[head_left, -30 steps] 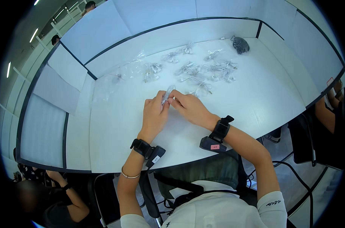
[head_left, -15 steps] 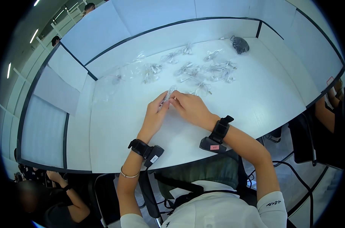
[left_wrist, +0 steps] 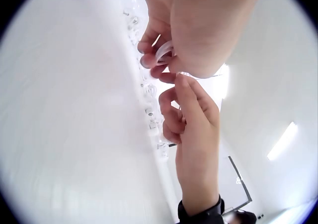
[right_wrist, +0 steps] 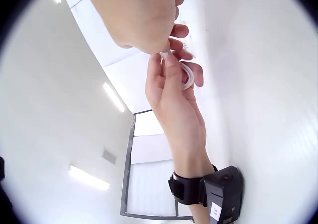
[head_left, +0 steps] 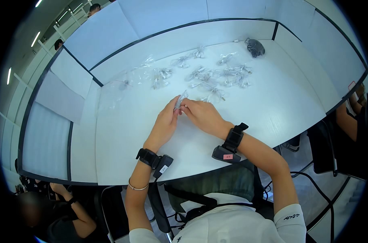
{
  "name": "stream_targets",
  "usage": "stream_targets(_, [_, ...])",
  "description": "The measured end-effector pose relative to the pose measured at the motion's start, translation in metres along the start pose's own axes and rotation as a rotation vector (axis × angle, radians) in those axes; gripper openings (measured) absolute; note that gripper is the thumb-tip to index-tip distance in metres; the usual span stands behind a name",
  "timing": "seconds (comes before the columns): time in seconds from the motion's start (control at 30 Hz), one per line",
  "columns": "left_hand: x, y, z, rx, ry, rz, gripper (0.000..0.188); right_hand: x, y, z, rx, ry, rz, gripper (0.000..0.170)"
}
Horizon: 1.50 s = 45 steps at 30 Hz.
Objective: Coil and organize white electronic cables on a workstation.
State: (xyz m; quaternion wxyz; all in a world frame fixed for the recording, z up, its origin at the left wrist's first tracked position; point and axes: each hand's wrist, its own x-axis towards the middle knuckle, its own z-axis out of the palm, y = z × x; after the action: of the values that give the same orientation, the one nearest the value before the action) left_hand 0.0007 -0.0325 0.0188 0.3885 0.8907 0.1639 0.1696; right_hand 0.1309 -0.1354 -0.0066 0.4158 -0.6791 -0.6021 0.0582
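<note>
A coiled white cable [head_left: 183, 96] is held between both hands above the near half of the white table. My left hand [head_left: 166, 120] grips the coil, whose loops [right_wrist: 188, 77] show among its fingers in the right wrist view. My right hand [head_left: 205, 117] meets it from the right, thumb and index fingertip pinching a small white part of the cable [right_wrist: 165, 54] right by the left thumb. In the left wrist view, the near hand hides much of the coil. Just beyond the hands lies a bundled cable in clear plastic [head_left: 213, 95].
Several white cables in clear bags [head_left: 232, 75] spread over the middle of the table [head_left: 281, 105]. Crumpled clear plastic [head_left: 121, 87] lies at the left. A dark bundle [head_left: 255, 48] sits in the back right corner. Low partition walls [head_left: 184, 38] enclose the table's back and sides.
The left hand has shifted slightly forward and right, and the coil has turned a little with it. The right hand stays nearly in place at the cable.
</note>
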Motion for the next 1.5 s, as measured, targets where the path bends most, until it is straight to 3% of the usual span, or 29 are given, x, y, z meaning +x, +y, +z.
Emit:
stream_targets(0.07, [-0.002, -0.009, 0.005, 0.126, 0.104, 0.192, 0.04, 0.0, -0.003, -0.001, -0.033, 0.003, -0.01, 0.015])
stream_targets(0.3, [-0.005, 0.007, 0.0, 0.09, 0.015, -0.001, 0.037, -0.001, -0.001, 0.001, -0.055, 0.004, -0.045, 0.015])
stream_targets(0.43, [-0.002, -0.006, 0.003, 0.108, 0.141, 0.132, 0.033, 0.0, -0.004, 0.0, -0.038, 0.028, -0.065, 0.014])
stream_targets(0.93, [0.001, -0.004, 0.005, 0.042, 0.211, 0.115, 0.024, 0.0, -0.008, -0.006, -0.031, 0.038, -0.008, 0.018])
stream_targets(1.03, [0.0, 0.006, 0.003, 0.098, 0.214, 0.016, 0.023, 0.002, -0.012, -0.01, 0.027, 0.09, 0.052, 0.019])
stream_targets(1.23, [0.002, -0.006, 0.006, 0.077, 0.296, 0.079, 0.02, 0.002, -0.022, -0.017, 0.385, -0.074, 0.055, 0.02])
stream_targets(1.5, [0.004, -0.01, 0.009, -0.044, 0.389, 0.134, 0.018, 0.004, -0.019, -0.018, 0.539, -0.116, 0.059, 0.022])
